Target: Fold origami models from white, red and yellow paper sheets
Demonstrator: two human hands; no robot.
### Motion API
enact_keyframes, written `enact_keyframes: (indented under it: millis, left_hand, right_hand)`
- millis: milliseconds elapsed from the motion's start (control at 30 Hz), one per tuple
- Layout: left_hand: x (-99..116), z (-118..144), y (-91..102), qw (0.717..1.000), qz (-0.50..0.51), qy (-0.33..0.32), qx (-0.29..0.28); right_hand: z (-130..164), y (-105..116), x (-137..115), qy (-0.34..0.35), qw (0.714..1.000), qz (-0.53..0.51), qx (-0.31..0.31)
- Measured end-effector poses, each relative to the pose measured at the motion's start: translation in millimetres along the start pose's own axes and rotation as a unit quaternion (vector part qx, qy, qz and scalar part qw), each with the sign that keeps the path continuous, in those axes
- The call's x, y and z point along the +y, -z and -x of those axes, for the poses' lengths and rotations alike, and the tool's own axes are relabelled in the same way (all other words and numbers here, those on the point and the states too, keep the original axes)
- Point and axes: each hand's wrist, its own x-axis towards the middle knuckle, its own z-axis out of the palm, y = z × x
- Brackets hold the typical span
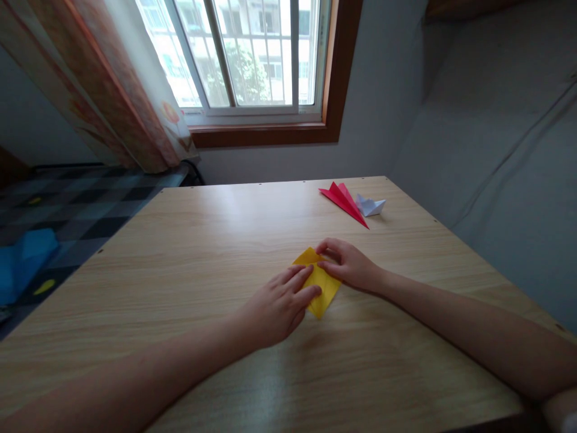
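A folded yellow paper (323, 287) lies flat near the middle of the wooden table (189, 264). My left hand (276, 307) rests on its left side, fingers stretched flat and pressing the paper down. My right hand (350, 264) is at the paper's upper right corner, fingertips bent and pinching or pressing its edge. Both hands touch the same sheet.
A red folded paper plane (343, 201) and a small white paper boat (370, 205) lie at the table's far right. A window (252, 60) and curtain (112, 84) are behind the table. A bed with checked cover (67, 210) stands to the left, a grey wall to the right.
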Motion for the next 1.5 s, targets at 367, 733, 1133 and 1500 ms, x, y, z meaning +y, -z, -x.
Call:
enact_keyframes:
  millis: [367,733,1133,1500]
  left_hand:
    - [2,-1,4.9,1.0,-0.025,-0.002,0.002]
    - [4,-2,8.5,0.999,-0.033,-0.016,0.002]
    - [12,-2,13.3,0.991,-0.117,-0.059,-0.025]
    - [8,-3,12.5,0.993,-0.104,-0.062,-0.009]
  right_hand:
    - [1,0,-2,0.011,1.0,-0.006,-0.002]
    - [2,-1,1,0.072,0.996,0.047,0.009]
    - [1,-1,3,0.162,0.984,0.076,0.0]
    - [5,2,1,0.201,0.969,0.139,-0.024]
